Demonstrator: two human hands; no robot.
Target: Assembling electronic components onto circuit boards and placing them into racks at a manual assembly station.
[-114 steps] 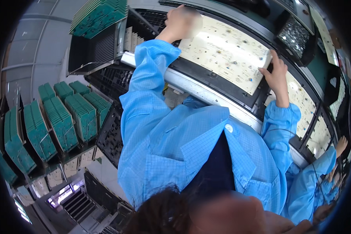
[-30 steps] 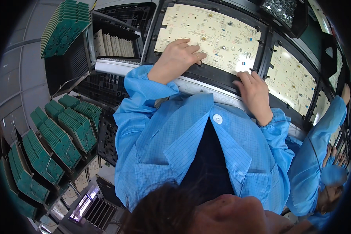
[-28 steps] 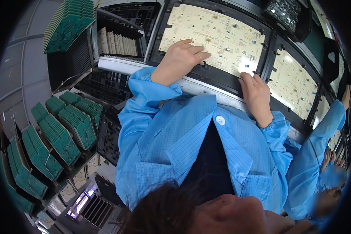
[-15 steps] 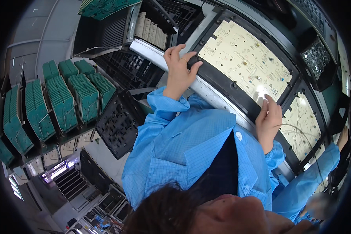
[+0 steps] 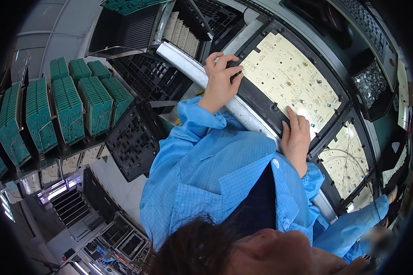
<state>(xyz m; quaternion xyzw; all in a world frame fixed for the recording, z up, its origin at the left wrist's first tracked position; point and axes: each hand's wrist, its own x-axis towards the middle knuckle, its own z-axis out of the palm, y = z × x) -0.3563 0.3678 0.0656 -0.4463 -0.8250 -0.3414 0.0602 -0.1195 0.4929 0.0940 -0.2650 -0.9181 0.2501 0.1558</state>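
Note:
In front of me lies a cream circuit board (image 5: 273, 68) with printed markings and a few small mounted parts, set in a black carrier frame (image 5: 257, 96). My left hand (image 5: 220, 85) is at the frame's left corner, thumb and bent fingers closed around its dark edge; what lies under the fingertips is partly hidden. Over the board's near edge is my right hand (image 5: 297, 140), fingers stretched out, index fingertip touching or just above the board. It holds nothing that I can see. A second cream board (image 5: 346, 160) sits in another black frame to the right, with thin wires across it.
A metal rail (image 5: 248, 112) runs along the near side. Racks of green circuit boards (image 5: 62, 110) stand at left, beside a black slotted panel (image 5: 132, 149). A slotted rack (image 5: 183, 36) holds cream boards. At right is a co-worker's blue sleeve (image 5: 358, 224).
My right hand has moved left along the board's near edge. My left hand stays at the frame's corner, its fingers slightly shifted. The whole view has turned a little.

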